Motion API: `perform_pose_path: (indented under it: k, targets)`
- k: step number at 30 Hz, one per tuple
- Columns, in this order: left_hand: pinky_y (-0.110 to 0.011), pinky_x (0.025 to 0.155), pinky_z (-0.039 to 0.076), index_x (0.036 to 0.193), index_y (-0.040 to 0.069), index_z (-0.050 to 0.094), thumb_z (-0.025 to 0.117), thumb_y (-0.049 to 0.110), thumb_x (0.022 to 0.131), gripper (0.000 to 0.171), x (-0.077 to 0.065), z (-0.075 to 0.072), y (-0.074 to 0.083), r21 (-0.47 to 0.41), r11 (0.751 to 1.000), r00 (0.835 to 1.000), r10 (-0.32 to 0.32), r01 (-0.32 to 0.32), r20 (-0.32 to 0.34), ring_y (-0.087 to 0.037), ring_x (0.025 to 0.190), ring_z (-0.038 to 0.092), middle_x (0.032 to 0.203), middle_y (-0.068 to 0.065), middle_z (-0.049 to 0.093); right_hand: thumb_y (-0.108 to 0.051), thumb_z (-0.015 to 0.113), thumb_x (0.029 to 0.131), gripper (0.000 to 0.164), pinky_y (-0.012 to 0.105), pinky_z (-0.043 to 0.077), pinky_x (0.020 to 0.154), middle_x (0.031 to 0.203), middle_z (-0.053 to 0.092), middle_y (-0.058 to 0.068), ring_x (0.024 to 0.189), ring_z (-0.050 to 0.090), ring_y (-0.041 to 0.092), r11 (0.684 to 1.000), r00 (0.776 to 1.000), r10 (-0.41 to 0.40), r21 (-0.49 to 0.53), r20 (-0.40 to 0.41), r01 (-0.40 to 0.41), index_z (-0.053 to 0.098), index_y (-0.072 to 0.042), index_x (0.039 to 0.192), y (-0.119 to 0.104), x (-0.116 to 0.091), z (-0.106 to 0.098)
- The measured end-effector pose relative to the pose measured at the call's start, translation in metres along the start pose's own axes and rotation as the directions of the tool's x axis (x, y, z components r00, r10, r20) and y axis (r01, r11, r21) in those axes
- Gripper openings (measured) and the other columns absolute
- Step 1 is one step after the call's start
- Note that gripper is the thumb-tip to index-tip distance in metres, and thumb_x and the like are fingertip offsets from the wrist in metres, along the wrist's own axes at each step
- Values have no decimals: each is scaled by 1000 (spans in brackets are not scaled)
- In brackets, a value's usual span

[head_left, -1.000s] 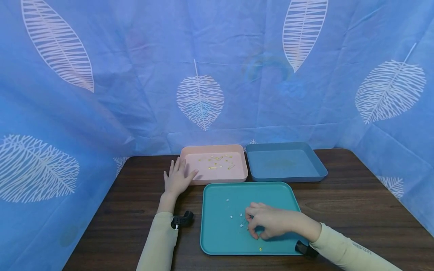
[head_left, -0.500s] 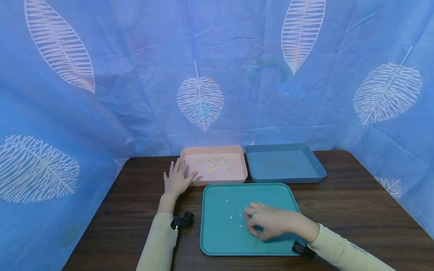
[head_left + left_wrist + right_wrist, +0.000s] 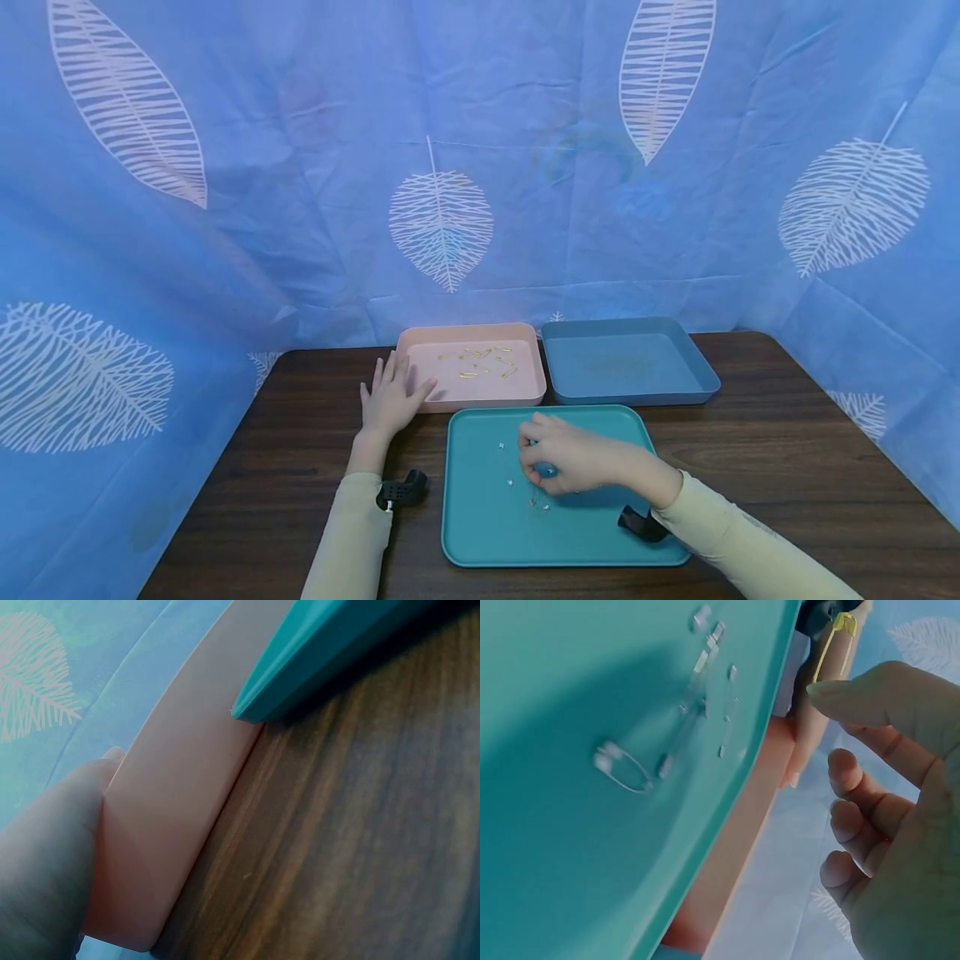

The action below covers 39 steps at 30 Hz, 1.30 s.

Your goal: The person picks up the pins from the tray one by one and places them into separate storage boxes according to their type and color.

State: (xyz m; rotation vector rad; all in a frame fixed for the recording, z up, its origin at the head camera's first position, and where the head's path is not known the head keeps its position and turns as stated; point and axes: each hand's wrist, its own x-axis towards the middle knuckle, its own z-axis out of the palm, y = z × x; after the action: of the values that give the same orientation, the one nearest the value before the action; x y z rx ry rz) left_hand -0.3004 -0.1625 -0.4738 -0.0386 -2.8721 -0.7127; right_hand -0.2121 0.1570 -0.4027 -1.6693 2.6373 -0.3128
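My right hand (image 3: 570, 454) is raised over the teal tray (image 3: 495, 537), thumb and forefinger pinching a gold safety pin (image 3: 846, 622); its other fingers curl inward. Beneath it, several silver safety pins (image 3: 606, 757) lie scattered on the teal tray. At the back left stands a pink tray (image 3: 487, 403) with several gold safety pins (image 3: 468, 375) lying in it. My left hand (image 3: 388, 400) rests at the left side of the pink tray, fingers spread and straight. In the left wrist view, the thumb (image 3: 52, 847) lies against the pink wall, its tip at the rim.
A blue tray (image 3: 630, 362) stands to the right of the pink one, behind the teal tray. All three sit on a dark wooden table (image 3: 420, 533). A blue leaf-patterned cloth (image 3: 315, 208) hangs behind and at the sides.
My right hand has picked up the gold safety pin from near the teal tray's front edge and moved away and slightly left with it. The left hand stays put.
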Motion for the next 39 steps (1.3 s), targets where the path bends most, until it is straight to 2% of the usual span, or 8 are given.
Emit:
perform_pose_path:
  k: [12,22,28,34,39]
  targets:
    - [-73,113,7,157,18,22,48,67,91,86,0,-4,2,-8,1000,999,-10,11,38,-33,153,3,166,-9,11,-12,76,79,24,25,36,74,91,47,-7,86,35,10,999,995,-21,-44,-94,17,58,-27,75,22,29,-14]
    - [-73,114,6,157,19,21,47,68,91,86,-1,-3,1,-8,1000,999,-12,12,44,-33,154,1,166,-7,8,-9,75,79,22,28,29,73,90,47,-3,84,32,13,998,987,-4,-55,-161,-5,59,-23,75,42,51,-23]
    - [-73,114,5,157,19,20,48,67,91,86,-1,-3,0,-14,1000,999,-9,10,39,-32,154,2,166,-7,8,-5,71,79,20,31,30,75,90,48,-1,84,35,16,999,983,18,-39,-184,-26,58,-21,74,58,66,-21]
    - [-73,113,7,157,19,21,47,68,91,86,-1,-2,0,-4,1000,999,-4,4,37,-34,153,3,166,-7,8,-6,72,82,18,34,32,76,89,49,1,82,37,16,995,971,15,-92,-238,-38,59,-17,74,67,76,-15]
    - [-73,113,8,157,19,22,46,69,91,86,-1,-2,0,1,1000,1000,-4,4,29,-35,153,6,166,-7,9,-2,68,83,18,33,32,74,88,49,3,80,36,17,991,961,65,-92,-268,-92,60,-16,75,76,83,-7]
